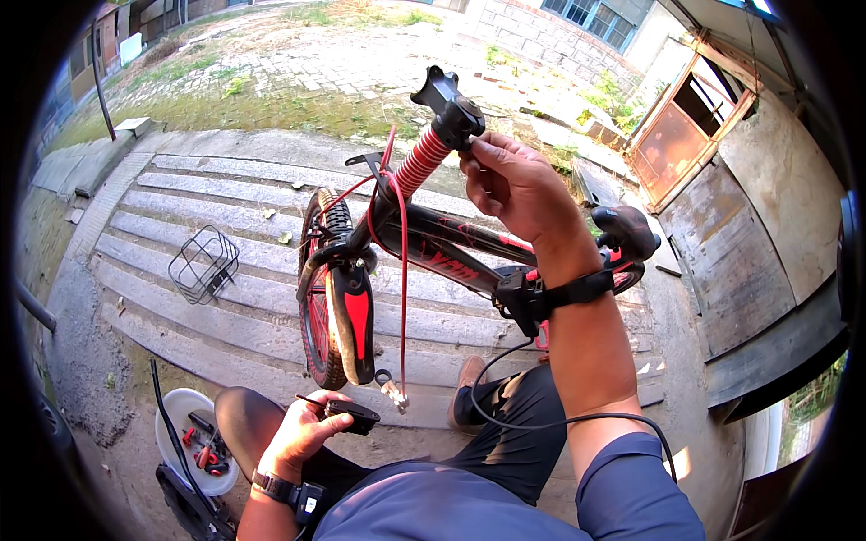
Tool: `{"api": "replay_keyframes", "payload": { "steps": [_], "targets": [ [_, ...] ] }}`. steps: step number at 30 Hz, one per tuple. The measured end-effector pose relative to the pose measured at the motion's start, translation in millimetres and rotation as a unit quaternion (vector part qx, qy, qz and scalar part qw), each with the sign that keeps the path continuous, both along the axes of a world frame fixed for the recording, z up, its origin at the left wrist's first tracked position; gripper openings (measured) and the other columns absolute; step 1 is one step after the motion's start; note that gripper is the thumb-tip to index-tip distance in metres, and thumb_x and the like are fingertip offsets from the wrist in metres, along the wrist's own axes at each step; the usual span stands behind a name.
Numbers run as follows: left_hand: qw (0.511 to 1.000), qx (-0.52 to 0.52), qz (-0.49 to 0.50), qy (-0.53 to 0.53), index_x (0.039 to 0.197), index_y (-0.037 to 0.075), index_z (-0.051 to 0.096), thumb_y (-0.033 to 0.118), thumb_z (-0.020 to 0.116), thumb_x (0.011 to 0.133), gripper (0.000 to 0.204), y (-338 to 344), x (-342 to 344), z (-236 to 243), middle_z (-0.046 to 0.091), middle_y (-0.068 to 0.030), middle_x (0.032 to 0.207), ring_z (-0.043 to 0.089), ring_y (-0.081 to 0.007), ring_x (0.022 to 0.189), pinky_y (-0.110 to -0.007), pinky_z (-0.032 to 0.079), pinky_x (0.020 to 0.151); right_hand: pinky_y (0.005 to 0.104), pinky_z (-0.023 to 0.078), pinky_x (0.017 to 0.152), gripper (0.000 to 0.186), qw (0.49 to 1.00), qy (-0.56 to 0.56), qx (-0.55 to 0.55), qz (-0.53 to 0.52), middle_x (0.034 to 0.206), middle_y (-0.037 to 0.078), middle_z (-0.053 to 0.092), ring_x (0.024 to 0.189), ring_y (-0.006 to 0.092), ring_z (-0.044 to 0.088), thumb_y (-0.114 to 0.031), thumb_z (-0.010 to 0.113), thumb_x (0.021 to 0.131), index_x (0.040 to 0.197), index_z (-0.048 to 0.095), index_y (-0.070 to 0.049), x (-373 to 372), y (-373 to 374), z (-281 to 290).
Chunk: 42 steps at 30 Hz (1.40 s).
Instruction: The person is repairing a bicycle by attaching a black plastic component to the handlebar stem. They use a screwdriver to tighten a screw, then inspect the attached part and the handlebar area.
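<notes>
The right hand point(523, 185) has thumb and forefinger pinched against the black handlebar stem point(459, 115) atop the bicycle point(442, 251), anything between them hidden. Just this side of the bicycle, the left hand point(305, 429) grips a small black part point(361, 417).

1 downward fisheye view from head height

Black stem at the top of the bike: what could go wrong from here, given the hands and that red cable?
The right hand reaches up to the stem; a small part at its fingertips, too hidden to make out, could slip and drop.
The red cable dangles right of the front wheel and might snag if the bike shifts.
The left hand holds a black part one-handed, so it could fall.
</notes>
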<state>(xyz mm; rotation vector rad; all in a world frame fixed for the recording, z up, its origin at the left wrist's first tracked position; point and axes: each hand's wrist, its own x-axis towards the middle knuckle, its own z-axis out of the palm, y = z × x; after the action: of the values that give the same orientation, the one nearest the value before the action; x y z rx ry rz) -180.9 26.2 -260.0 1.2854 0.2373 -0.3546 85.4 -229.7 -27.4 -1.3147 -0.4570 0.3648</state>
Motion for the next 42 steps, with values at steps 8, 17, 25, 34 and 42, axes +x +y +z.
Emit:
{"api": "replay_keyframes", "payload": {
  "steps": [8, 17, 25, 34, 42],
  "targets": [
    [1.000, 0.008, -0.002, 0.002, 0.114, 0.003, 0.068, 0.010, 0.082, 0.084, 0.034, 0.7, 0.2, -3.8, 0.070, -0.0011, 0.092, 0.062, -0.0077, 0.083, -0.024, 0.051, 0.077, 0.0238, 0.040, 0.045, 0.024, 1.000, -0.003, -0.018, 0.021, 0.077, 0.004, 0.063, 0.057, 0.0124, 0.061, -0.028, 0.062, 0.101, 0.096, 0.061, -0.005, 7.1, -4.5, -2.8],
    [1.000, 0.003, 0.000, 0.004, 0.114, 0.002, 0.068, 0.009, 0.082, 0.084, 0.034, 0.8, -0.4, -5.7, 0.069, -0.0008, 0.091, 0.061, -0.0075, 0.081, -0.023, 0.050, 0.076, 0.0246, 0.043, 0.047, 0.027, 0.997, 0.064, -0.033, -0.022, 0.079, 0.004, 0.064, 0.059, 0.0127, 0.062, -0.031, 0.064, 0.101, 0.098, 0.062, -0.005, -0.9, -4.5, 3.6],
    [1.000, 0.018, -0.007, -0.001, 0.114, 0.001, 0.068, 0.010, 0.083, 0.083, 0.035, 0.4, -0.6, -3.1, 0.069, -0.0006, 0.091, 0.060, -0.0072, 0.082, -0.024, 0.050, 0.077, 0.0239, 0.042, 0.047, 0.032, 1.000, 0.004, -0.017, -0.018, 0.073, 0.002, 0.063, 0.058, 0.0130, 0.062, -0.035, 0.062, 0.101, 0.094, 0.064, -0.005, -5.0, 2.8, 2.3],
    [1.000, 0.017, -0.017, -0.017, 0.114, 0.001, 0.068, 0.012, 0.083, 0.084, 0.035, -1.9, 1.3, -8.8, 0.070, -0.0011, 0.092, 0.061, -0.0070, 0.083, -0.024, 0.050, 0.078, 0.0232, 0.043, 0.048, 0.032, 0.999, -0.031, -0.041, 0.003, 0.083, 0.003, 0.065, 0.062, 0.0129, 0.064, -0.037, 0.060, 0.102, 0.099, 0.062, -0.005, 1.4, -3.6, -1.8],
    [0.999, 0.043, -0.028, -0.008, 0.113, 0.001, 0.068, 0.013, 0.083, 0.084, 0.035, -2.6, 1.9, -7.0, 0.070, -0.0002, 0.090, 0.061, -0.0067, 0.081, -0.024, 0.051, 0.076, 0.0240, 0.042, 0.047, 0.036, 0.997, -0.038, -0.056, 0.033, 0.080, 0.003, 0.064, 0.062, 0.0124, 0.064, -0.040, 0.059, 0.103, 0.095, 0.063, -0.005, 6.9, -7.6, -4.6]
  ]
}}
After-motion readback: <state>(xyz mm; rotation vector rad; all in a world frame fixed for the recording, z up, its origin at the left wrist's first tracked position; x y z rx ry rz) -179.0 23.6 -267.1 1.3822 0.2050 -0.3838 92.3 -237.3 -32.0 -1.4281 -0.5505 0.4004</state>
